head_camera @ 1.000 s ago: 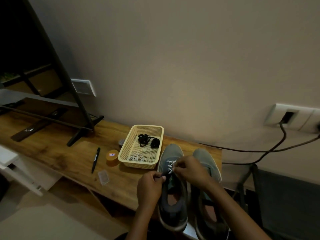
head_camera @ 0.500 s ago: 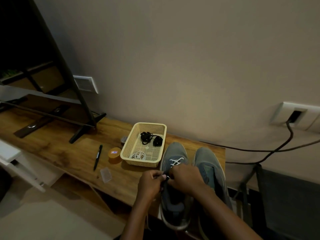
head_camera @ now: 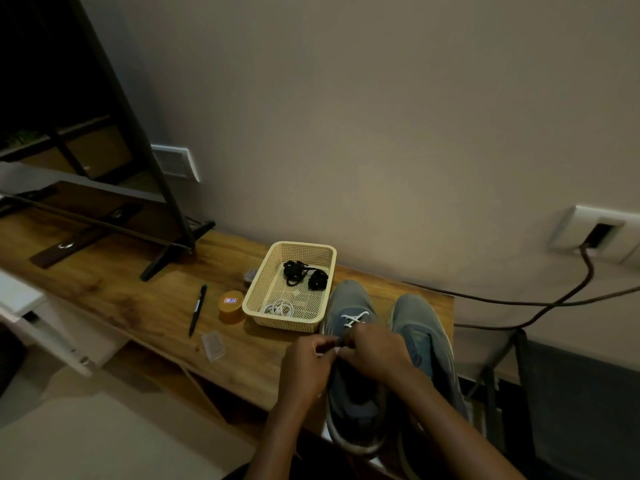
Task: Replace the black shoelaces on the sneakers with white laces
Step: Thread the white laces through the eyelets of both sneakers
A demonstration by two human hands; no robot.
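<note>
On the wooden tabletop [head_camera: 138, 299] stand two grey sneakers [head_camera: 419, 323], the left sneaker [head_camera: 346, 299] part-threaded with a white lace [head_camera: 355, 318] that the left hand [head_camera: 306, 365] and right hand [head_camera: 375, 348], close together, pinch in curled fingers. Soft and limp, the lace is probably best held near its stiff tip. The fingers hide the tips and upper eyelets.

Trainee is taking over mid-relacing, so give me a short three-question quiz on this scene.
1. True or false: the black laces lie in the basket.
2. The white lace is threaded in: A the left sneaker; B the right sneaker; C both.
3. What stands between the pen and the basket?
Key: 1 true; 2 A; 3 the orange tub.
</note>
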